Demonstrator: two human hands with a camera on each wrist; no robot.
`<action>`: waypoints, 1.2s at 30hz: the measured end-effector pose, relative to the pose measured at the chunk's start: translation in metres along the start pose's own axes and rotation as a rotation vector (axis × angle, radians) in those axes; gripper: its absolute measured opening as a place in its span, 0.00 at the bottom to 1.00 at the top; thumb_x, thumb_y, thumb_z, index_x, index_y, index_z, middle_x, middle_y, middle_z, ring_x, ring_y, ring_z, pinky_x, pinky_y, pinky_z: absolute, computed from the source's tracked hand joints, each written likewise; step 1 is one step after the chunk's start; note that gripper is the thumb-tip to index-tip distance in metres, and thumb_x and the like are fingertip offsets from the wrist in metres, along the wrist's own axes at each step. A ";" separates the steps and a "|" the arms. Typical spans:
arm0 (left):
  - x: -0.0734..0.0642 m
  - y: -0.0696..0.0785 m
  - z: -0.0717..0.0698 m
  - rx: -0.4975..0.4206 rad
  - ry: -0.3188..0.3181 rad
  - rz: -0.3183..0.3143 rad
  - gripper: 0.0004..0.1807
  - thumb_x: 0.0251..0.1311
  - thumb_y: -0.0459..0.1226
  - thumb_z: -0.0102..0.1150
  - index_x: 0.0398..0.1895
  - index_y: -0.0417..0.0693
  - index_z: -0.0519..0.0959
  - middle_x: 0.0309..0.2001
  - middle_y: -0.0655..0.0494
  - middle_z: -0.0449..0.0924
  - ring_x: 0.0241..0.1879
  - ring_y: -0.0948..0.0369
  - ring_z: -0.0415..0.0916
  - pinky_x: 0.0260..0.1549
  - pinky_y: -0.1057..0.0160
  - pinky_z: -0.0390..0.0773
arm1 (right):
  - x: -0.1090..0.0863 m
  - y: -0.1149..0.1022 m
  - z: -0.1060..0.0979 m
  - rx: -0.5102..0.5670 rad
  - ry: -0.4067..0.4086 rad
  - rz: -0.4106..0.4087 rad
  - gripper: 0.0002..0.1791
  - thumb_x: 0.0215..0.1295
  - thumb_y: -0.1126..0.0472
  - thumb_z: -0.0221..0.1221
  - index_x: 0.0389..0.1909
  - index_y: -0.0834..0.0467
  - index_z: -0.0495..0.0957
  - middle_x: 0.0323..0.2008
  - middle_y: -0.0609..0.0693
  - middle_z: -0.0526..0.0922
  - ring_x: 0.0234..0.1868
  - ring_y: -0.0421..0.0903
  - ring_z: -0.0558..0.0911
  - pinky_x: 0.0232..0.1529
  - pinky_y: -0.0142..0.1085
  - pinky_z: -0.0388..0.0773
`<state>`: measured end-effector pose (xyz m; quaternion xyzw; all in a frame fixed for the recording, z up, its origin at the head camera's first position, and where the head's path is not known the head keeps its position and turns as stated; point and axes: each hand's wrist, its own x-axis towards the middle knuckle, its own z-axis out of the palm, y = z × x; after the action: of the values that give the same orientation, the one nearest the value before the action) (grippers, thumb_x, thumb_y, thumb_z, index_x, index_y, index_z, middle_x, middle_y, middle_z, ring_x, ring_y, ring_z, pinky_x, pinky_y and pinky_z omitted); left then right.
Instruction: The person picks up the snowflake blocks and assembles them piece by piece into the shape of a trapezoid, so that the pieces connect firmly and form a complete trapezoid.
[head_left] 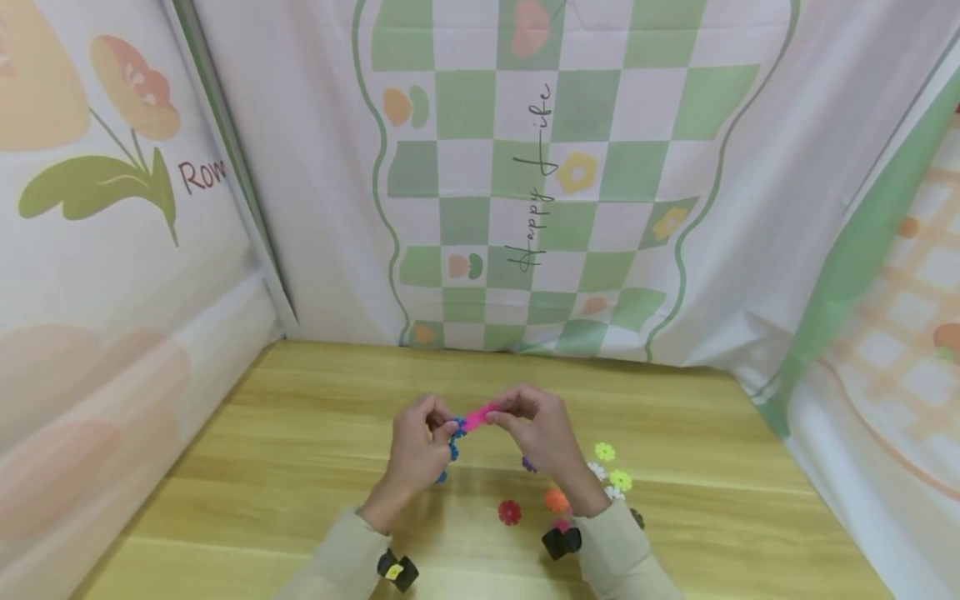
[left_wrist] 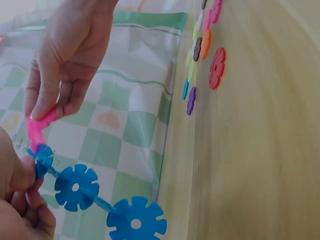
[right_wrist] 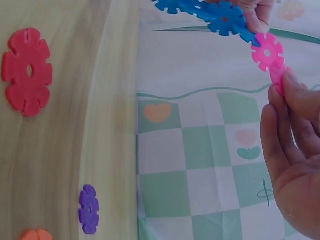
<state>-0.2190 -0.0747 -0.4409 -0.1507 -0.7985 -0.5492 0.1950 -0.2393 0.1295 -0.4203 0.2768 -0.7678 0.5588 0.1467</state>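
Observation:
Above the table, both hands hold a chain of slotted plastic snowflake discs. My left hand (head_left: 420,446) pinches the blue end of it, and several linked blue discs (left_wrist: 67,196) trail down from those fingers. Joined to the last blue disc are pink discs (right_wrist: 275,47), one set at an angle to the other. The right hand (head_left: 543,429) pinches the outer pink disc between thumb and fingers. In the right wrist view the right hand's other fingers (right_wrist: 272,137) are loosely bent. The left fingertips partly cover the blue disc they grip.
Loose discs lie on the wooden table (head_left: 300,467): a red one (head_left: 509,502), an orange one (head_left: 556,500), a purple one (right_wrist: 89,220), and yellow-green ones (head_left: 604,452) among white ones by the right forearm. Printed curtains (head_left: 322,208) hang behind and at both sides.

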 end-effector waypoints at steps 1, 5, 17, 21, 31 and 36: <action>-0.001 0.000 0.001 0.002 0.010 -0.009 0.14 0.57 0.18 0.66 0.29 0.45 0.79 0.27 0.54 0.80 0.26 0.66 0.72 0.26 0.71 0.76 | 0.000 0.000 0.001 -0.001 0.012 0.008 0.03 0.63 0.71 0.71 0.35 0.62 0.86 0.35 0.57 0.91 0.35 0.42 0.90 0.42 0.33 0.89; -0.003 -0.001 0.003 0.010 0.021 -0.055 0.13 0.56 0.16 0.62 0.29 0.43 0.79 0.27 0.52 0.80 0.26 0.65 0.71 0.25 0.71 0.74 | -0.002 0.001 0.007 -0.001 0.050 0.029 0.05 0.60 0.73 0.72 0.32 0.63 0.86 0.32 0.58 0.91 0.32 0.39 0.89 0.38 0.32 0.89; 0.000 0.003 0.001 -0.031 -0.142 -0.094 0.08 0.67 0.25 0.64 0.33 0.45 0.80 0.30 0.54 0.80 0.30 0.63 0.74 0.31 0.69 0.77 | 0.000 0.004 -0.009 0.051 -0.052 0.201 0.01 0.67 0.66 0.70 0.37 0.61 0.88 0.36 0.57 0.91 0.35 0.41 0.89 0.40 0.35 0.89; 0.002 -0.002 -0.002 -0.083 -0.247 -0.134 0.04 0.70 0.29 0.64 0.36 0.44 0.82 0.32 0.52 0.82 0.32 0.63 0.77 0.35 0.69 0.78 | 0.000 0.003 -0.018 0.015 -0.118 0.255 0.04 0.72 0.62 0.67 0.42 0.55 0.89 0.39 0.52 0.92 0.38 0.44 0.89 0.42 0.34 0.87; 0.003 -0.019 0.004 -0.168 -0.361 -0.158 0.11 0.76 0.41 0.62 0.49 0.42 0.85 0.43 0.47 0.88 0.39 0.64 0.83 0.42 0.69 0.83 | -0.004 0.016 -0.010 -0.025 -0.280 0.225 0.06 0.74 0.61 0.65 0.45 0.53 0.89 0.39 0.50 0.92 0.31 0.39 0.86 0.35 0.37 0.86; 0.001 -0.024 0.009 -0.172 -0.377 -0.172 0.09 0.76 0.40 0.61 0.48 0.43 0.85 0.42 0.49 0.87 0.37 0.65 0.81 0.40 0.69 0.83 | -0.004 0.024 -0.012 0.008 -0.351 0.235 0.11 0.78 0.57 0.61 0.50 0.58 0.87 0.42 0.55 0.91 0.39 0.44 0.89 0.43 0.41 0.89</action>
<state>-0.2322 -0.0751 -0.4630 -0.1982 -0.7808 -0.5922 -0.0189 -0.2508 0.1473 -0.4372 0.2791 -0.8063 0.5185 -0.0564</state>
